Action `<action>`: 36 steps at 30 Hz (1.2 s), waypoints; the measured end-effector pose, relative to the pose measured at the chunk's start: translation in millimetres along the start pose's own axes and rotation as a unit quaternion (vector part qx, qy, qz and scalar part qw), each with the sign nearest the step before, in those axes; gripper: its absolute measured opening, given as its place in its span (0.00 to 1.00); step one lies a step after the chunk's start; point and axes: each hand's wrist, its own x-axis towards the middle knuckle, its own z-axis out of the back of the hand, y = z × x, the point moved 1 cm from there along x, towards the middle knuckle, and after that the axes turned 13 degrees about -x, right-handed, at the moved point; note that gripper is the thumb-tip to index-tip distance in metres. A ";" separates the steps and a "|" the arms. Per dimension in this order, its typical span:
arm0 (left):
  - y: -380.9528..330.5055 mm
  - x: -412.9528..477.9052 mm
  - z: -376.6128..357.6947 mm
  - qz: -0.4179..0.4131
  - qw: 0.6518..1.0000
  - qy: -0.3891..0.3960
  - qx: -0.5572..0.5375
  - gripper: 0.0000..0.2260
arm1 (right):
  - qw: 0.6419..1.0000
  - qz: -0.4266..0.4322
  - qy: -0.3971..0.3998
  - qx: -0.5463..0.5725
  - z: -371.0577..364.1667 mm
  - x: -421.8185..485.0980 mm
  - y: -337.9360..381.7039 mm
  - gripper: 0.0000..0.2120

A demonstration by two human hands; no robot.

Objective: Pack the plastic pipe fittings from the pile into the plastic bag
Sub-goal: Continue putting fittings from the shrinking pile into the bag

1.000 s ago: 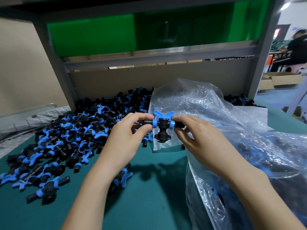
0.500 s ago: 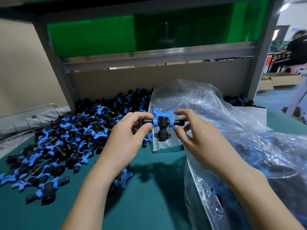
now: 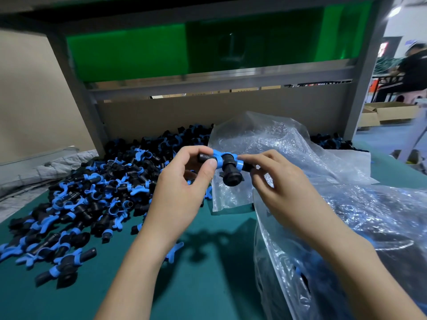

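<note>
We hold one T-shaped pipe fitting [image 3: 229, 168] up in the air, just above the green table top [image 3: 208, 287]. Our left hand [image 3: 182, 192] pinches its left end with thumb and first finger. Our right hand [image 3: 284, 195] pinches its right end with the fingertips. So both hands grip the same piece, one at each tip.

The long bar of the fitting runs sideways, from left to right, between our two hands. Its short fat leg points down and a bit toward us. The plastic bag [image 3: 360, 215] lies to the right and behind the fitting. Our right hand is the one nearer to it, so we think that hand should carry the piece in. The left hand would need to let go first. We cannot see just where the mouth of the bag is.

The fitting is hard black plastic with two bright blue rings that have little wings. It looks smooth and stiff. The bag is thin, clear and crinkly, and it shines in the light. Dark fittings already show through it low on the right. The big pile [image 3: 92, 192] of the same black and blue pieces sits on the left, all jumbled. The table top looks flat and soft.
</note>
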 end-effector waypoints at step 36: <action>14.6 -1.0 -24.4 0.118 0.969 -0.033 -0.213 0.17 | 0.998 -0.051 0.026 -0.017 2.7 -2.4 12.4 0.23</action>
